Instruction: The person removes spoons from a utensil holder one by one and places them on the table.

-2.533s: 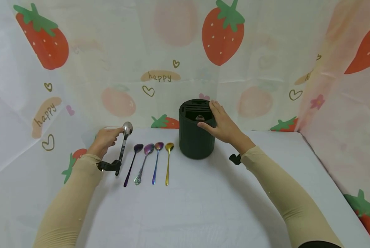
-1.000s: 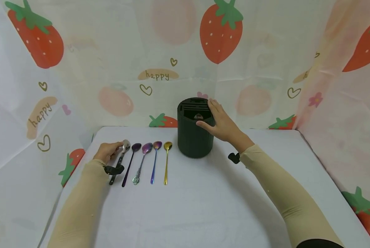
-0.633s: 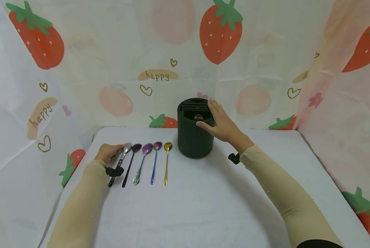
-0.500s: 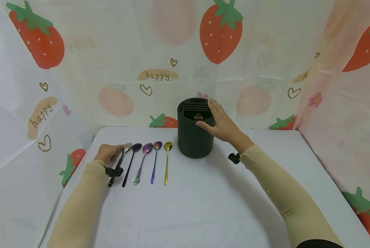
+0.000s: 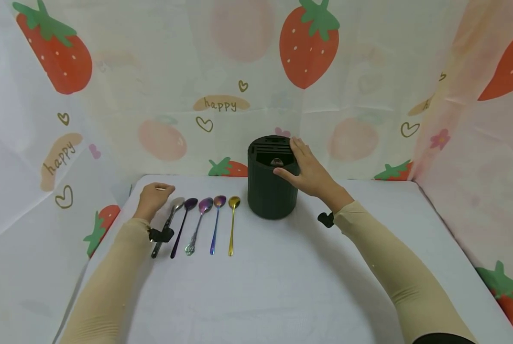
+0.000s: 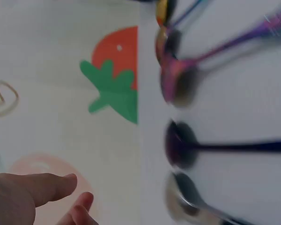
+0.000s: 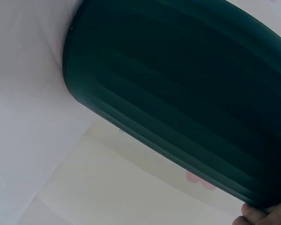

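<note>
My left hand hovers just left of a silver spoon with a dark handle, holding nothing; its fingers show apart from the spoon in the left wrist view. The wrist strap hides part of that handle. Beside it lie a dark purple spoon, a purple spoon with an ornate handle, a blue-purple spoon and a gold spoon. My right hand grips the top of a dark green ribbed utensil holder, thumb at the front rim. A shiny rounded piece shows inside its front opening.
A white cloth covers the table. A strawberry-print curtain stands close behind the holder and at both sides.
My left hand lowered the silver spoon onto the table at the left end of the row, then let go and rose slightly away. The right hand stayed on the utensil holder.
</note>
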Demonstrator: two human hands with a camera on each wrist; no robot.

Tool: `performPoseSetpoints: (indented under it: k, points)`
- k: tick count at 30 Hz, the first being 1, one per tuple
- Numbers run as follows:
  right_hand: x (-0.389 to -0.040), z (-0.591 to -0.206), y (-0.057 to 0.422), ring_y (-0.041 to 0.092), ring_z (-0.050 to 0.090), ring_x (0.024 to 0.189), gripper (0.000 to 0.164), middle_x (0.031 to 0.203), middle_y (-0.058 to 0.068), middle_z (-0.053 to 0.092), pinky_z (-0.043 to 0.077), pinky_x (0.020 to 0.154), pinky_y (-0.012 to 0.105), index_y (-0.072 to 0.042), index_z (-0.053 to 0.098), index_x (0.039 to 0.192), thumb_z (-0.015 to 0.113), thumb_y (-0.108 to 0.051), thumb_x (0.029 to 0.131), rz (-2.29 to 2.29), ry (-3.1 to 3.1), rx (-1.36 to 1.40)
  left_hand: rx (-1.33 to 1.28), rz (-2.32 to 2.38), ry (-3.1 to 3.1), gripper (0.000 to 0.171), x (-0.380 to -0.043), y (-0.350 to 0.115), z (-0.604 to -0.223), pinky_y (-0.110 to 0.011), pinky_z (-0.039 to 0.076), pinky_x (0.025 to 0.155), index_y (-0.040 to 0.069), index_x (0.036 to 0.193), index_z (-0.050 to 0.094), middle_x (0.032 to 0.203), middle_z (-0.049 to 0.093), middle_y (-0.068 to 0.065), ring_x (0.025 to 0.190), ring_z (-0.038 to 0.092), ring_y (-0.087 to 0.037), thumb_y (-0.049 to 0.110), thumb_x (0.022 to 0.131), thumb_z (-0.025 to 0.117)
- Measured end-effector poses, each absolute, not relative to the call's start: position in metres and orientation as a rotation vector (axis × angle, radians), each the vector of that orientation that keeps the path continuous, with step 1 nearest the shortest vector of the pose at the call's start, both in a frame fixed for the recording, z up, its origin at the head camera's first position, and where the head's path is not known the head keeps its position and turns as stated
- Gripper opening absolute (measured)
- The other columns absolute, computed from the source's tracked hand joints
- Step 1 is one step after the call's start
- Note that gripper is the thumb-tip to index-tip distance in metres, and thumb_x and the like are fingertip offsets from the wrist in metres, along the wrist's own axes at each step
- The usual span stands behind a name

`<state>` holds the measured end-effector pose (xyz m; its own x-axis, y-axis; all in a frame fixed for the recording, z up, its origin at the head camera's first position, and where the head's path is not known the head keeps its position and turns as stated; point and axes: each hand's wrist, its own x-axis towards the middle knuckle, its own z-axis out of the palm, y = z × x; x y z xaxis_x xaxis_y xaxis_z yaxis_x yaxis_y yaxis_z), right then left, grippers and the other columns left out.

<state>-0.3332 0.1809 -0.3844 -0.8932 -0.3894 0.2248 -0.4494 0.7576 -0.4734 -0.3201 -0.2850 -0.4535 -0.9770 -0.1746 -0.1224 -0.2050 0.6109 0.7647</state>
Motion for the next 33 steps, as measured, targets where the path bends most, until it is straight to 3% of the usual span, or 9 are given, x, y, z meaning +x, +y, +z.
performPoseSetpoints:
  k: [11,20,28,33]
  points:
    - [-0.333,-0.384,0.181,0.026,-0.001,0.167,0.11,0.181,0.006,0.002,0.013,0.131,0.058,-0.012,0.006,0.174,0.055,-0.077,0.099,0.798,-2.835,0.683,0.123,1.242,2.913,0.048,-0.321,-0.221,-0.4,-0.054,0.05,0.096,0.004,0.141,0.064,0.133,0.063,-0.026,0.115,0.061,-0.041,0.041,0.111,0.058]
    - [-0.332,-0.389,0.179,0.027,-0.004,0.167,0.113,0.181,0.005,-0.001,0.011,0.131,0.059,-0.014,0.003,0.174,0.05,-0.083,0.097,0.792,-2.862,0.67,0.485,1.288,2.903,0.035,-0.308,-0.166,-0.376,-0.042,0.048,0.075,0.014,0.135,0.07,0.117,0.067,-0.013,0.091,0.061,-0.03,0.037,0.11,0.065]
    - [-0.334,-0.39,0.18,0.027,-0.002,0.167,0.115,0.181,0.006,0.0,0.012,0.131,0.058,-0.013,0.004,0.174,0.049,-0.085,0.096,0.789,-2.847,0.667,0.667,1.39,2.861,0.03,-0.311,-0.126,-0.367,-0.037,0.047,0.071,0.015,0.13,0.074,0.106,0.068,-0.005,0.077,0.056,-0.024,0.036,0.109,0.066]
    - [-0.332,-0.386,0.181,0.025,-0.004,0.167,0.112,0.181,0.006,0.0,0.013,0.131,0.057,-0.013,0.004,0.174,0.051,-0.081,0.098,0.805,-2.847,0.668,0.762,1.401,2.847,0.028,-0.313,-0.109,-0.363,-0.037,0.046,0.07,0.015,0.128,0.076,0.107,0.066,-0.004,0.078,0.054,-0.023,0.033,0.109,0.067]
